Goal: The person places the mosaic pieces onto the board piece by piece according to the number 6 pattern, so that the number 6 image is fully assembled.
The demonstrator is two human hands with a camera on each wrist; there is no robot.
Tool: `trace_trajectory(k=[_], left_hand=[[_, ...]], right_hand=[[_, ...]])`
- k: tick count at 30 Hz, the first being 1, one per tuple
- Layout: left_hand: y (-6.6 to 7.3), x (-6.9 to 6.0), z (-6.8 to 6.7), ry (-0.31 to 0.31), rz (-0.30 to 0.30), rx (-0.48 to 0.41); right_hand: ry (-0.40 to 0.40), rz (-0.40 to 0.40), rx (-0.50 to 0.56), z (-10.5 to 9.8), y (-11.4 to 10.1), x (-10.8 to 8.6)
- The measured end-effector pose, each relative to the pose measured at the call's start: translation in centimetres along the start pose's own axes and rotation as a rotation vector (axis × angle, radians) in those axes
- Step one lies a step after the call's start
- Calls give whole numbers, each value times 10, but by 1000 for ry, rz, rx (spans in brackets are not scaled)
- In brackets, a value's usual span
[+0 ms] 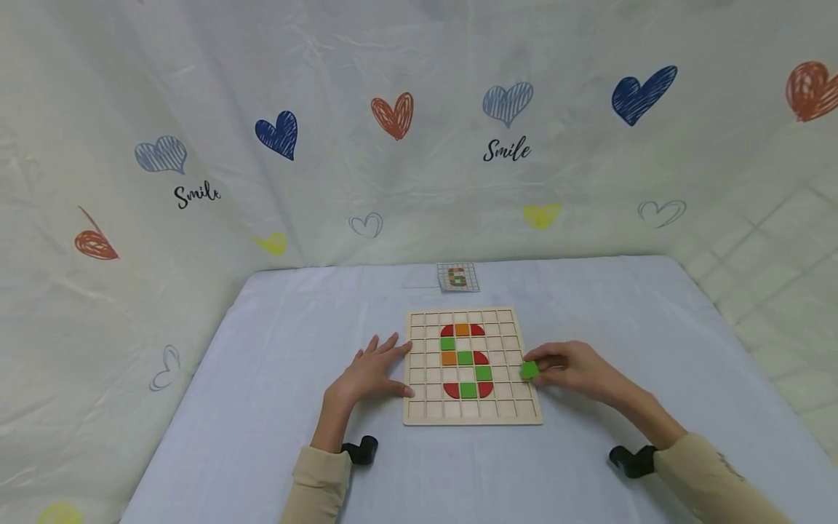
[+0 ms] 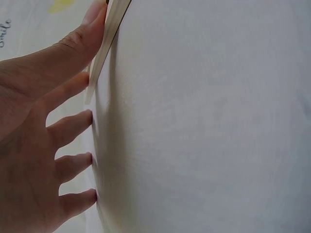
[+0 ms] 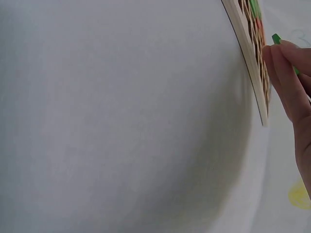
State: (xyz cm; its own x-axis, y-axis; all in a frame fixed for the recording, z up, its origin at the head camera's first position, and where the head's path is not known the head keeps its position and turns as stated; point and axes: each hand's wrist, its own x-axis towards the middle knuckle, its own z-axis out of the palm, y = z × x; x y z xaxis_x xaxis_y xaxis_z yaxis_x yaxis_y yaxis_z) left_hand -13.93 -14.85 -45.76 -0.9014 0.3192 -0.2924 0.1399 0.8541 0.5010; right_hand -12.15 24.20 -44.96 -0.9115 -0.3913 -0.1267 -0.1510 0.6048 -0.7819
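Note:
A square wooden grid board lies on the white-covered table. Red, orange and green tiles on it form an S shape, with green squares such as the lower green tile. My left hand has its fingers spread, thumb and index touching the board's left edge; in the left wrist view the thumb lies against the wooden side. At the board's right edge my right hand pinches a green square tile between thumb and fingers. The right wrist view shows only slivers of that green tile, the rest hidden by fingers.
Behind the board lies a small card printed with a grid and a similar coloured S. A white curtain with hearts and the word "Smile" hangs behind the table. Black wrist-worn devices sit at both cuffs.

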Motion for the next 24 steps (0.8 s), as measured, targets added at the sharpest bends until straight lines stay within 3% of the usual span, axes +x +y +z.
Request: trace_trajectory(k=[24], left_hand=[[2, -2, -2, -3, 1, -11]], right_hand=[[4, -77, 46, 42, -28, 42]])
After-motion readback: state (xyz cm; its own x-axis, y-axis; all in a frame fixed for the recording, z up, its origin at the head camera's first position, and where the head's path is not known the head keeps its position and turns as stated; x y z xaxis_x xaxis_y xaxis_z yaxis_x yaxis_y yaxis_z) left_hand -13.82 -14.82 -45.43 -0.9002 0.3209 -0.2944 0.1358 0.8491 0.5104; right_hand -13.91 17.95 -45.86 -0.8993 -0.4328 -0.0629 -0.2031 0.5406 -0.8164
